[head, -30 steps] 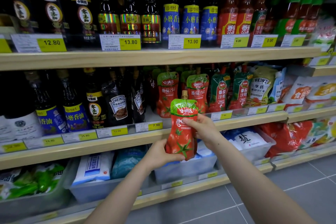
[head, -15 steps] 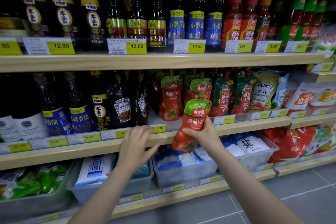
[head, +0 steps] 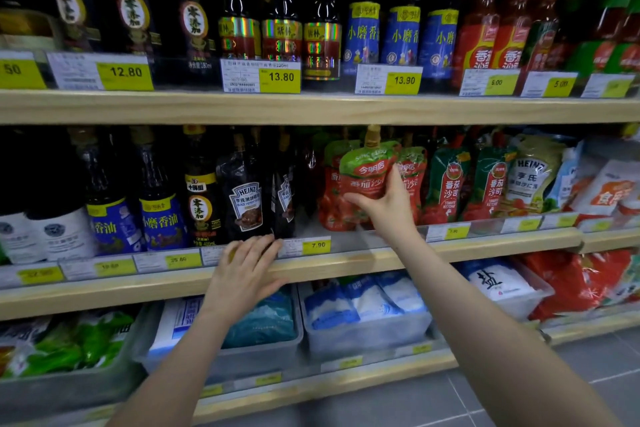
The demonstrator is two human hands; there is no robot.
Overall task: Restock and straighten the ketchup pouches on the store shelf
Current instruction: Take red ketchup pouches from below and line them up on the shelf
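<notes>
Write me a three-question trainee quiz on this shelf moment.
1. True or false: the left hand grips a pouch.
2. Which hand holds the ketchup pouch? A left B right C both
3. Fill in: the price tag just right of the left hand reads ____.

Key: 1 false, it lies with spread fingers on the middle shelf edge. 2 B, the right hand. 3 7.90.

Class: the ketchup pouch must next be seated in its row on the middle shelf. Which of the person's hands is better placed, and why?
The right hand: it already grips the ketchup pouch at the pouch row. The left hand rests open on the shelf edge, off to the left.
</notes>
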